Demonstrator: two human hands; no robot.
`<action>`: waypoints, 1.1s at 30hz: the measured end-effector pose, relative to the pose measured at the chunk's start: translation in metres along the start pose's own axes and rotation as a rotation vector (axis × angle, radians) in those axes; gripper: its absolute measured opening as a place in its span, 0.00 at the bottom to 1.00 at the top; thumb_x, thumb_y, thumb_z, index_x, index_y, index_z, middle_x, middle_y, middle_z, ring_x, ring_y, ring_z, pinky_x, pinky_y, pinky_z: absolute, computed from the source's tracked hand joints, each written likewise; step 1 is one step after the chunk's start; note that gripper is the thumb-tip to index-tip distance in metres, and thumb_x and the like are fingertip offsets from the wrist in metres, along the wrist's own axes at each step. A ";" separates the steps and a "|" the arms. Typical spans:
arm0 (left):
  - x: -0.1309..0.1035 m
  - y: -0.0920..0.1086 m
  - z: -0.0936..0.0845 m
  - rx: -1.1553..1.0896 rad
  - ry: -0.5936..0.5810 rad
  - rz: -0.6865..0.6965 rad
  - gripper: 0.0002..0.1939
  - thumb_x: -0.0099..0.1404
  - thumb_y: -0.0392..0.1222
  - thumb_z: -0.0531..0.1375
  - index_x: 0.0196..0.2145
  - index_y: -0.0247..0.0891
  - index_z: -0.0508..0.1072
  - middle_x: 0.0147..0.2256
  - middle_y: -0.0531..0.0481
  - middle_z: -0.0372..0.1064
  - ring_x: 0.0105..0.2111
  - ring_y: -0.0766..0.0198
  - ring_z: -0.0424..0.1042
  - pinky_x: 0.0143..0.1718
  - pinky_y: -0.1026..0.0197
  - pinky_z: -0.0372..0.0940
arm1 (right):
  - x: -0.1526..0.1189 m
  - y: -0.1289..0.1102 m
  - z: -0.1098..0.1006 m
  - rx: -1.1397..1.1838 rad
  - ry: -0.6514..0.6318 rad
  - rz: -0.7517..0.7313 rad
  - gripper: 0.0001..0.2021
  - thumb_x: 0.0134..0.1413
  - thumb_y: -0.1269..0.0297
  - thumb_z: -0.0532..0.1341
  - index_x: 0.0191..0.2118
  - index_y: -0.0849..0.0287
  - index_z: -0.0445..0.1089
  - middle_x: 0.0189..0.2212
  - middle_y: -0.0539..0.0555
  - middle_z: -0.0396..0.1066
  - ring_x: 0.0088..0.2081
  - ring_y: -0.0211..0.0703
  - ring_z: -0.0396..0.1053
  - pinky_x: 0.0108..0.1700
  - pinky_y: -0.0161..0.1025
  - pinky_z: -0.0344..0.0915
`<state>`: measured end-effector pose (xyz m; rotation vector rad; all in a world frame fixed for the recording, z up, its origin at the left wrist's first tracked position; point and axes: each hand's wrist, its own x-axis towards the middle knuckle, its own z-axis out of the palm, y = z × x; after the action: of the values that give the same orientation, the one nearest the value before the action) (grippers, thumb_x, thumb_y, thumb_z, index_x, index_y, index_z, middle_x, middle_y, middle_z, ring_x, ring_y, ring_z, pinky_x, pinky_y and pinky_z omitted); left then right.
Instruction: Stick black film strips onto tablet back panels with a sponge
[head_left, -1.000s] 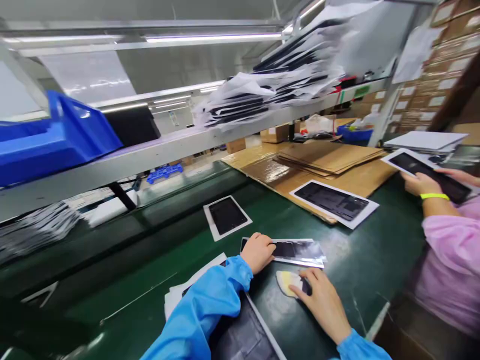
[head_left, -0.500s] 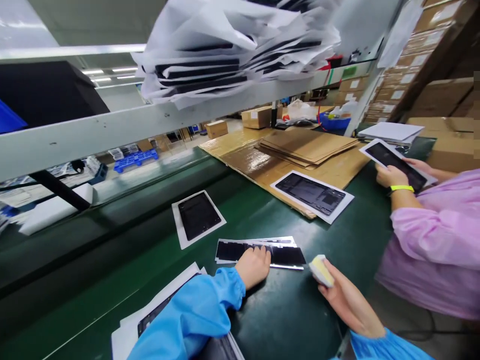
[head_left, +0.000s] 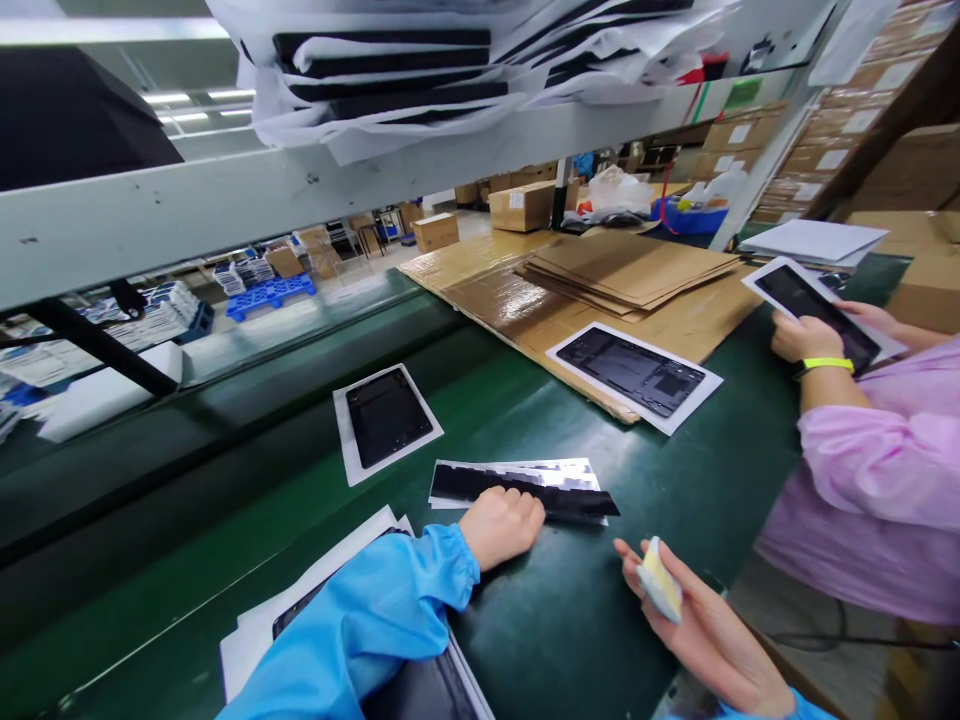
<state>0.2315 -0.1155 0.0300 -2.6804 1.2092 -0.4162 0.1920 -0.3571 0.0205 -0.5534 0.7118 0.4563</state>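
Observation:
My left hand [head_left: 502,525], in a blue sleeve, has its fingers curled on the near edge of a black strip [head_left: 555,496], the top one of several black and silver strips on the green table. My right hand [head_left: 701,625] holds a small white and yellow pad [head_left: 660,580] between thumb and fingers, to the right of the strips. Under my left forearm lies a stack of white sheets [head_left: 259,640] with dark panels. Beyond the strips a dark panel on white backing [head_left: 388,418] lies flat.
Another panel on white backing [head_left: 637,372] overlaps the cardboard sheet [head_left: 510,300]. At the right, a person in pink holds a white-edged panel [head_left: 817,310]. A metal shelf beam [head_left: 225,190] with wrapped black items crosses above the table [head_left: 300,500].
The top black strip has shifted toward me under my left hand, showing more silver behind it. My right hand has moved slightly down and turned with the pad. The view has shifted a little.

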 end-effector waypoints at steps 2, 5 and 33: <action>-0.002 0.000 -0.004 0.038 0.042 -0.005 0.09 0.69 0.28 0.49 0.33 0.33 0.66 0.27 0.48 0.64 0.26 0.61 0.66 0.23 0.60 0.56 | -0.002 -0.004 0.001 -0.064 -0.045 0.044 0.12 0.36 0.72 0.74 0.32 0.63 0.77 0.42 0.60 0.74 0.42 0.53 0.74 0.34 0.34 0.77; -0.006 0.000 -0.010 0.074 0.086 0.010 0.11 0.70 0.28 0.47 0.32 0.34 0.66 0.26 0.49 0.64 0.26 0.62 0.66 0.24 0.59 0.56 | 0.000 -0.008 0.006 -0.173 -0.085 0.060 0.15 0.31 0.70 0.77 0.30 0.63 0.77 0.40 0.60 0.74 0.47 0.60 0.71 0.42 0.38 0.75; -0.028 -0.015 -0.086 -0.820 -0.205 -0.806 0.04 0.62 0.41 0.66 0.36 0.42 0.78 0.32 0.58 0.76 0.32 0.65 0.74 0.34 0.66 0.63 | 0.050 0.005 0.065 -1.390 -1.021 -0.420 0.19 0.57 0.46 0.62 0.33 0.58 0.78 0.36 0.56 0.71 0.40 0.52 0.68 0.45 0.42 0.63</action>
<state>0.1970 -0.0877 0.1107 -3.7087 0.1643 0.3705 0.2543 -0.3033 0.0239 -1.5491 -0.8321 0.7062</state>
